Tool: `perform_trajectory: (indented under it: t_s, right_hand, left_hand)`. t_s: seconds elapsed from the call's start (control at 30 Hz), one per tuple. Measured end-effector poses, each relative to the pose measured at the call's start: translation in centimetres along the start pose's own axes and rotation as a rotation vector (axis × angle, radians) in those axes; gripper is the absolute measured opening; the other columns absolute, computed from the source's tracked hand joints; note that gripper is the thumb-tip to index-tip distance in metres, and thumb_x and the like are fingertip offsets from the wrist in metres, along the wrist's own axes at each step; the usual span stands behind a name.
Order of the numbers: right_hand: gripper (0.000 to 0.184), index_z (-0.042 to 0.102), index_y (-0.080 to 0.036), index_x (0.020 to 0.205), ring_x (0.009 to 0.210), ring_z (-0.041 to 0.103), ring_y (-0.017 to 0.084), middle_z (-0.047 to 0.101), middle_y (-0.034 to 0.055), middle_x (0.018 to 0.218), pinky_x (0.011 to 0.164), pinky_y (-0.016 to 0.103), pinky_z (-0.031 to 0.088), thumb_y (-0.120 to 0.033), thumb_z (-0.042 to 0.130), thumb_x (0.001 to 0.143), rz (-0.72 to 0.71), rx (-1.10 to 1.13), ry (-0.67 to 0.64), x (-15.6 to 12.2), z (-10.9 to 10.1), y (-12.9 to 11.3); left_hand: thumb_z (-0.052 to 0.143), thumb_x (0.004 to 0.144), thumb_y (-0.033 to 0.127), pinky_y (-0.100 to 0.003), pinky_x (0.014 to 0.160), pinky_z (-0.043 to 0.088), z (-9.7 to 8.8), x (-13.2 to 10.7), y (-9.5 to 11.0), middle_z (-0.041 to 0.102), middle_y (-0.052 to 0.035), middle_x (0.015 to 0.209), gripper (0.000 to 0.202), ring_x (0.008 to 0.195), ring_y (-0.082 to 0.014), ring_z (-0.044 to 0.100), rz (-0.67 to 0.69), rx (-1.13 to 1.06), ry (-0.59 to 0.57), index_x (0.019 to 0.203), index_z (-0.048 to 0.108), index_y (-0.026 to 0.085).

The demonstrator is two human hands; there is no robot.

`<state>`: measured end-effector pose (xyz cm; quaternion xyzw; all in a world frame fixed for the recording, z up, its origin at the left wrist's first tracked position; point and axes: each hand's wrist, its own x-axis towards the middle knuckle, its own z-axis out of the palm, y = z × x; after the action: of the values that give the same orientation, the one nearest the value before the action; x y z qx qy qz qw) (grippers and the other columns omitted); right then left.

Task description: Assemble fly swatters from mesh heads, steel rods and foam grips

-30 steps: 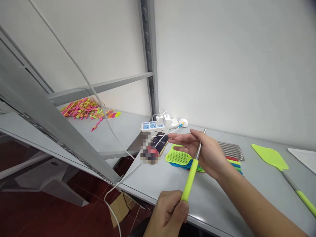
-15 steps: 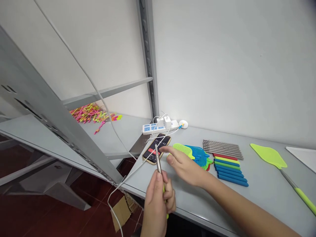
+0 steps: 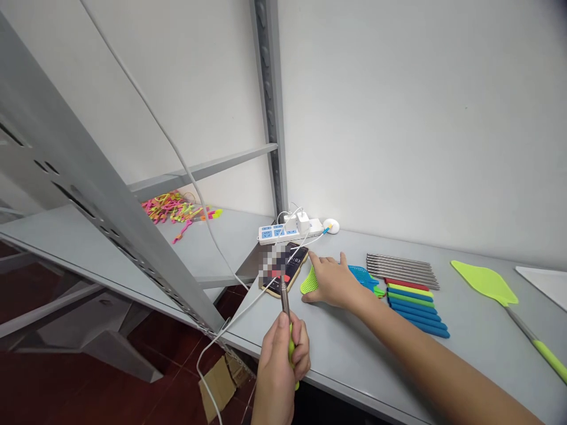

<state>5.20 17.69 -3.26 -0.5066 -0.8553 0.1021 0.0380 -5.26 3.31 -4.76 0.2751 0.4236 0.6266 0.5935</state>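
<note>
My left hand (image 3: 283,351) is closed round a handle with a green grip and a metal rod (image 3: 284,298), which points up and away toward a phone (image 3: 287,268). My right hand (image 3: 333,281) lies flat with fingers spread on a pile of mesh swatter heads (image 3: 359,277), the top one green (image 3: 309,283). Beside it on the grey table (image 3: 465,342) lie several coloured grips (image 3: 416,310) in a row and several metal rods (image 3: 401,268).
A finished green swatter (image 3: 505,301) lies at the right. A power strip (image 3: 287,230) with chargers sits against the wall, cables trailing off the table edge. A grey shelf frame (image 3: 110,224) stands at the left, with colourful small parts (image 3: 177,209) on the lower table.
My left hand turned the handle upright and drew it toward me. My right hand let go of the rod, reached forward and came down flat on the swatter heads.
</note>
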Motion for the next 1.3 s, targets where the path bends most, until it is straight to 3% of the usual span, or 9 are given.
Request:
perform_trajectory:
  t_s: [0.23, 0.37, 0.5, 0.6, 0.73, 0.9, 1.07, 1.17, 1.3]
  right_hand:
    - [0.107, 0.03, -0.013, 0.151, 0.117, 0.056, 0.038, 0.064, 0.0214, 0.12, 0.109, 0.067, 0.013, -0.061, 0.074, 0.066, -0.07, 0.034, 0.016, -0.3, -0.4, 0.8]
    - [0.068, 0.052, -0.014, 0.135, 0.11, 0.061, 0.034, 0.069, 0.0171, 0.111, 0.11, 0.065, 0.014, -0.061, 0.055, 0.085, -0.134, 0.028, 0.052, -1.0, -0.7, 1.4]
    - [0.037, 0.068, -0.014, 0.101, 0.103, 0.064, 0.031, 0.071, 0.0165, 0.102, 0.111, 0.063, 0.018, -0.036, 0.038, 0.1, -0.22, -0.035, 0.123, -1.7, 0.0, 1.3]
    - [0.03, 0.068, -0.012, 0.102, 0.1, 0.064, 0.029, 0.071, 0.017, 0.102, 0.112, 0.058, 0.021, -0.015, 0.039, 0.096, -0.267, -0.08, 0.225, -2.1, 0.4, 1.3]
    - [0.032, 0.065, -0.014, 0.109, 0.098, 0.064, 0.026, 0.072, 0.0138, 0.101, 0.108, 0.047, 0.032, -0.006, 0.038, 0.093, -0.288, -0.075, 0.431, -3.3, -1.0, 2.5]
    - [0.029, 0.059, -0.016, 0.108, 0.075, 0.063, 0.021, 0.069, 0.0093, 0.083, 0.074, 0.036, 0.046, -0.027, 0.033, 0.102, -0.105, 0.05, 0.832, -7.0, -3.4, 4.6]
    - [0.017, 0.052, -0.024, 0.091, 0.055, 0.053, 0.013, 0.058, -0.0016, 0.068, 0.049, 0.025, 0.038, -0.04, 0.053, 0.096, 0.202, 0.758, 1.415, -11.5, -4.0, 4.2]
    - [0.024, 0.048, -0.025, 0.086, 0.057, 0.054, 0.012, 0.057, -0.0029, 0.07, 0.05, 0.023, 0.041, -0.043, 0.063, 0.09, 0.213, 1.085, 1.489, -13.5, -4.2, 3.8]
    - [0.025, 0.049, -0.024, 0.087, 0.065, 0.058, 0.013, 0.06, -0.0009, 0.078, 0.053, 0.023, 0.044, -0.045, 0.062, 0.09, 0.313, 1.233, 1.593, -15.4, -4.6, 4.4]
  left_hand:
    - [0.049, 0.093, 0.058, -0.02, 0.045, 0.017, -0.3, 0.1, 0.2, 0.027, 0.0082, 0.057, 0.047, 0.047, -0.0056, 0.015, 0.013, 0.085, 0.016, 0.069, 0.041, 0.019]
    - [0.05, 0.092, 0.059, -0.019, 0.045, 0.017, -0.7, 0.4, -0.1, 0.025, 0.0084, 0.057, 0.046, 0.048, -0.0056, 0.015, 0.024, 0.11, 0.019, 0.07, 0.043, 0.019]
    - [0.051, 0.091, 0.059, -0.017, 0.044, 0.017, -0.9, 0.5, -0.3, 0.025, 0.0085, 0.057, 0.046, 0.048, -0.0053, 0.015, -0.006, 0.13, 0.017, 0.071, 0.044, 0.019]
    - [0.053, 0.091, 0.06, -0.017, 0.045, 0.018, -0.8, 0.4, -0.3, 0.025, 0.0085, 0.058, 0.047, 0.048, -0.0051, 0.016, -0.029, 0.136, 0.002, 0.071, 0.045, 0.019]
    - [0.049, 0.092, 0.061, -0.017, 0.044, 0.016, -0.4, 0.1, -0.5, 0.022, 0.0088, 0.056, 0.047, 0.048, -0.0052, 0.015, -0.037, 0.156, -0.038, 0.074, 0.052, 0.017]
    - [0.048, 0.091, 0.064, -0.019, 0.043, 0.016, 0.2, -0.1, -1.3, 0.024, 0.0084, 0.055, 0.052, 0.047, -0.006, 0.016, -0.043, 0.276, -0.148, 0.082, 0.061, 0.015]
    - [0.044, 0.091, 0.067, -0.022, 0.045, 0.015, 1.7, -0.5, -2.2, 0.026, 0.0076, 0.055, 0.054, 0.049, -0.0082, 0.019, -0.06, 0.511, -0.283, 0.088, 0.062, 0.016]
    - [0.042, 0.091, 0.067, -0.024, 0.048, 0.018, 3.1, -1.1, -2.7, 0.027, 0.0071, 0.055, 0.053, 0.051, -0.0101, 0.025, -0.039, 0.68, -0.403, 0.092, 0.061, 0.017]
    - [0.036, 0.093, 0.066, -0.026, 0.051, 0.022, 4.6, -1.8, -3.1, 0.031, 0.0055, 0.056, 0.056, 0.053, -0.0121, 0.03, -0.009, 0.803, -0.502, 0.095, 0.064, 0.018]
